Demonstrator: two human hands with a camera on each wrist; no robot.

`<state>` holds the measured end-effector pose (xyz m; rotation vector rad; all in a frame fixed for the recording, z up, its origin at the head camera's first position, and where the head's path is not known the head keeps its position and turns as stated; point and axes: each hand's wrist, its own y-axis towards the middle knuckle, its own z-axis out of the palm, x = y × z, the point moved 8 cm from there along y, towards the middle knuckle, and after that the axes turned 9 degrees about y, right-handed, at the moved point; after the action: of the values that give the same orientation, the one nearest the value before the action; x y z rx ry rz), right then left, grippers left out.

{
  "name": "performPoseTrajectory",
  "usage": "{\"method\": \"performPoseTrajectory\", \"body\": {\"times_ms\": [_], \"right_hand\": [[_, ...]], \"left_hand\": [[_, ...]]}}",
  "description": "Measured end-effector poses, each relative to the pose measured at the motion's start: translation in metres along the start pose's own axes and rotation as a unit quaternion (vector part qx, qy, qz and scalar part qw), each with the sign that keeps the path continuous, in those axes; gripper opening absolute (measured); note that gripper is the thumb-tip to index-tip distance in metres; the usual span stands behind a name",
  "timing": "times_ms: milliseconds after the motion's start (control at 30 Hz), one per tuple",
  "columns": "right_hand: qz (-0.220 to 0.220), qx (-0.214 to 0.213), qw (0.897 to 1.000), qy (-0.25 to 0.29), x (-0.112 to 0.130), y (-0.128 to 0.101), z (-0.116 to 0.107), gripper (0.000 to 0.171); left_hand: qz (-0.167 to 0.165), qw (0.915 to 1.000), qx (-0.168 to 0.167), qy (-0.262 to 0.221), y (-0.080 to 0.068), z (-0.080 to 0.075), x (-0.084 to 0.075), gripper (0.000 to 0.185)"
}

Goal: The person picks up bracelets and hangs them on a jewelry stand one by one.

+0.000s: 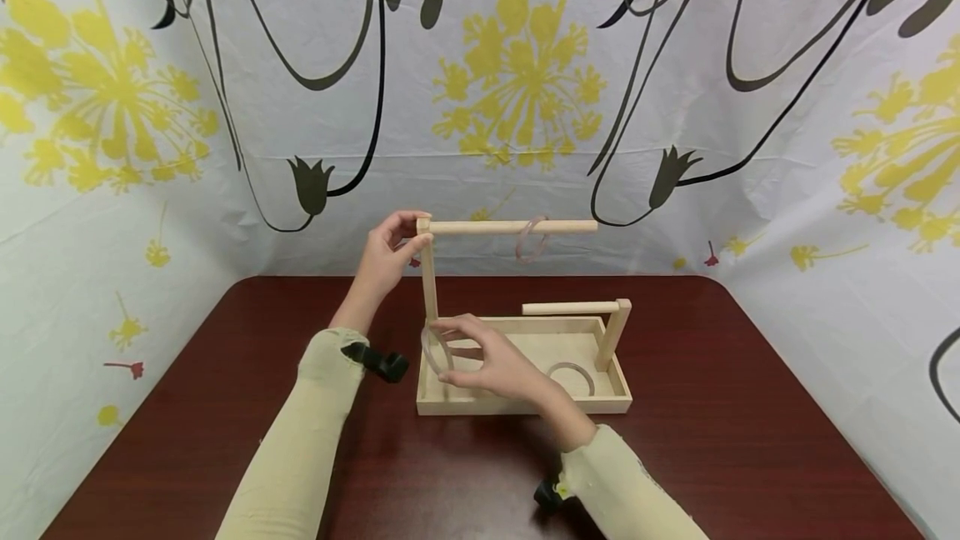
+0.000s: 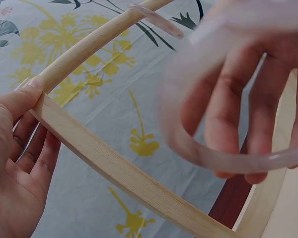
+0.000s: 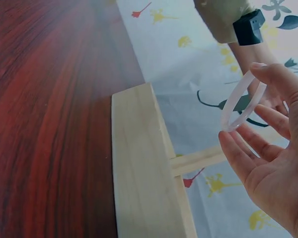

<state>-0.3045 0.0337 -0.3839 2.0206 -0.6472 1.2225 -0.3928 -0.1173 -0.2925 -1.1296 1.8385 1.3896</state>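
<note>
A wooden bangle stand has a tray base [image 1: 480, 408] and a tall post [image 1: 429, 286] on the left carrying a long rod [image 1: 472, 227]. My left hand [image 1: 384, 255] grips the top corner of that post, thumb on the near side where the rod joins. Between thumb and fingertips, my right hand [image 1: 495, 363] pinches a pale pink bangle [image 3: 232, 101] over the tray's left end, beside the post. A second bangle [image 1: 519, 248] hangs around the long rod. Another bangle [image 1: 573, 366] rests inside the tray at its right.
At the tray's right end rises a shorter post [image 1: 612, 338], with a short rod [image 1: 566, 307] pointing left. The stand sits on a dark red wooden table [image 1: 697, 407]. Behind it hangs a white patterned cloth [image 1: 420, 123] with yellow flowers.
</note>
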Motion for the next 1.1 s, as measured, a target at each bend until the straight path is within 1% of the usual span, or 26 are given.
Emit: {"method": "performPoseTrajectory", "body": {"times_ms": [300,533,667,800,1100], "right_hand": [[-0.013,-0.012,1.000,0.013,0.014,-0.002,-0.009,0.064],[-0.040,-0.025,0.999,0.017,0.024,-0.003,-0.019,0.064],[-0.054,-0.026,0.998,0.028,0.029,-0.002,-0.024,0.064],[-0.068,-0.028,0.997,0.028,0.034,-0.002,-0.028,0.065],[-0.070,-0.048,0.996,0.016,0.040,-0.003,-0.037,0.065]], "left_hand": [[-0.001,1.0000,-0.001,-0.005,0.001,0.001,0.002,0.034],[0.000,1.0000,-0.003,-0.003,0.000,0.000,0.000,0.034],[0.000,1.0000,-0.001,-0.005,0.000,0.000,-0.001,0.035],[-0.003,1.0000,-0.001,-0.002,0.000,-0.001,0.000,0.035],[0.005,1.0000,-0.004,0.004,0.000,0.000,0.000,0.032]]}}
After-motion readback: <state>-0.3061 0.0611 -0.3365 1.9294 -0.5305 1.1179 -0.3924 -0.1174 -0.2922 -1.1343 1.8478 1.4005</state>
